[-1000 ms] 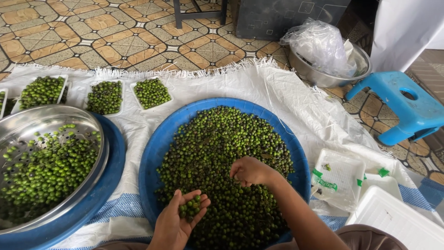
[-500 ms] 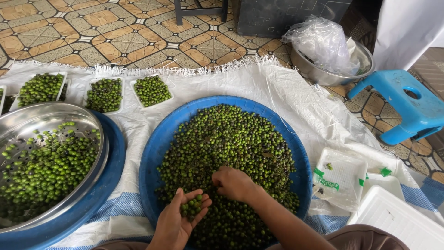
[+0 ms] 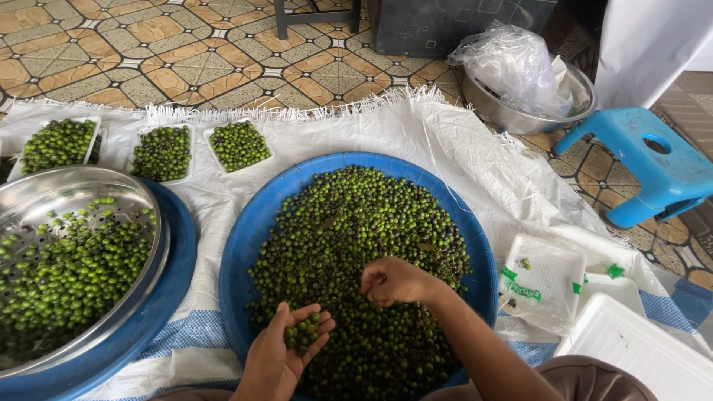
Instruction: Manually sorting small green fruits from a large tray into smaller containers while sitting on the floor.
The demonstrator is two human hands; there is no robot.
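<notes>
Green berries [image 3: 303, 332] are cupped in the left hand [image 3: 281, 358], palm up and fingers half curled, at about 7 o'clock over the blue basin [image 3: 256, 215]. The right hand [image 3: 394, 281] is held just beside it at 5 o'clock, fingers drawn together above the heap of berries [image 3: 356, 245]; whether a berry is pinched between them cannot be told. The basin is set on a white woven sheet [image 3: 460, 148] spread over the tiled floor [image 3: 148, 44]. At 9 o'clock a steel tray [image 3: 74, 193] with sorted berries is seen, and at 11 o'clock three small filled trays [image 3: 163, 152]. Empty white foam trays [image 3: 546, 278] lie at 3 o'clock. A spill seems likely if the cupped palm is tilted or overfilled, and loose berries could be rolled off the sheet.
</notes>
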